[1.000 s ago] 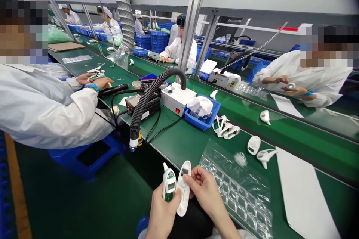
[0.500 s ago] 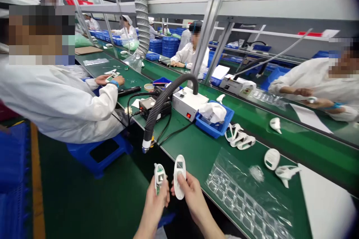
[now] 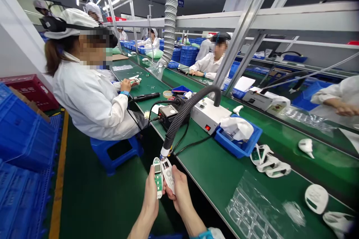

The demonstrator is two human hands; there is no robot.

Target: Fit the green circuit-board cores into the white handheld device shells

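Board (image 3: 158, 181) and cover (image 3: 168, 174) lie side by side. Our left hand (image 3: 150, 193) has its fingers around the board, its long axis twelve to six; our right hand (image 3: 180, 187) pinches the cover at the board's three o'clock, tilted eleven to five. The hose tip (image 3: 165, 152) sits at their twelve; we cannot tell if it touches.

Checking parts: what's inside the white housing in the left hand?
The white housing in the left hand shows a green circuit board and small screen; anything beneath the board is covered.
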